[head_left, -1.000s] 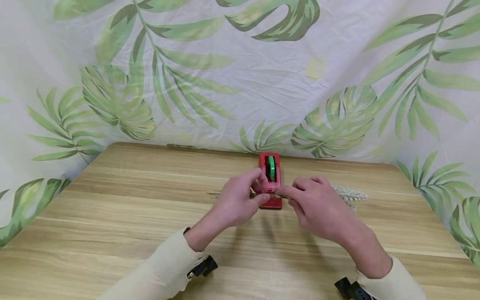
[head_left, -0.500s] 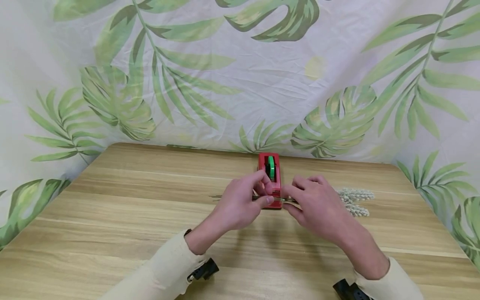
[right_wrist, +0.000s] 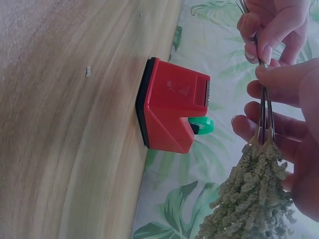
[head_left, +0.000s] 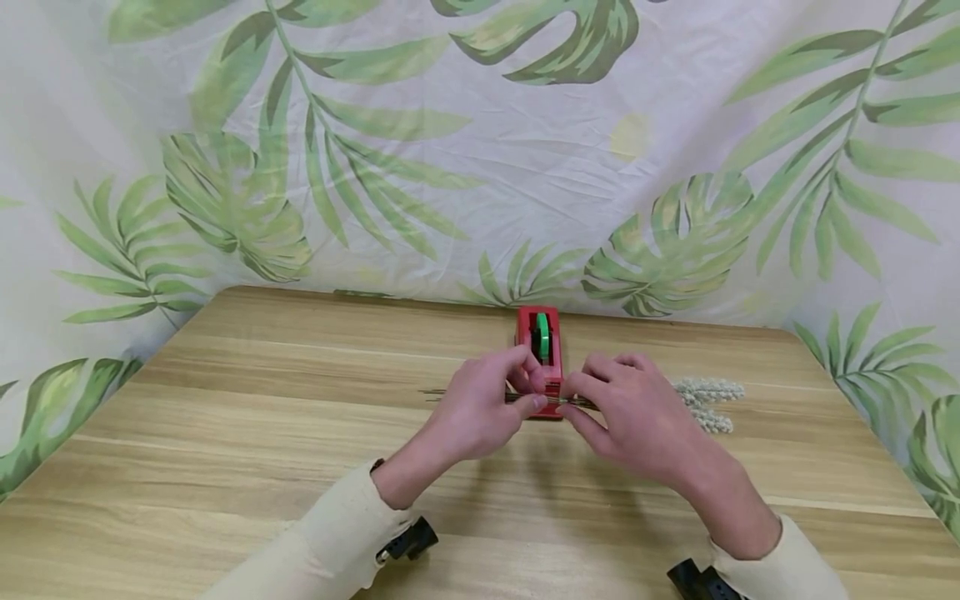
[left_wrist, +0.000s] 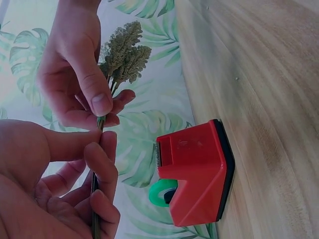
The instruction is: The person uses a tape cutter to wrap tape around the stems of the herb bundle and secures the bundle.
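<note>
A small bunch of dried flowers with pale, grainy heads [head_left: 708, 392] and thin dark stems [left_wrist: 94, 189] lies crosswise between my hands. My left hand [head_left: 480, 408] pinches the stems between thumb and fingers, the stem ends sticking out to its left. Close beside it, my right hand [head_left: 637, 421] pinches the same stems nearer the flower heads, which point right. In the right wrist view, both thumbs press on the stems [right_wrist: 262, 117] almost side by side. Just beyond the hands stands a red tape dispenser [right_wrist: 172, 94], its toothed cutter facing up, with a green tape roll [head_left: 543, 333] in it.
The wood-grain table [head_left: 262, 400] ends at a leaf-printed cloth [head_left: 525, 167] hanging behind it. A small white scrap [right_wrist: 88, 71] lies on the tabletop in the right wrist view. Black wrist cameras [head_left: 408, 540] sit at both cream sleeves.
Both hands have moved slightly toward me with the stems since a second ago, and the flower heads show more fully. My right thumb has shifted along the stems toward the left hand over the last half second.
</note>
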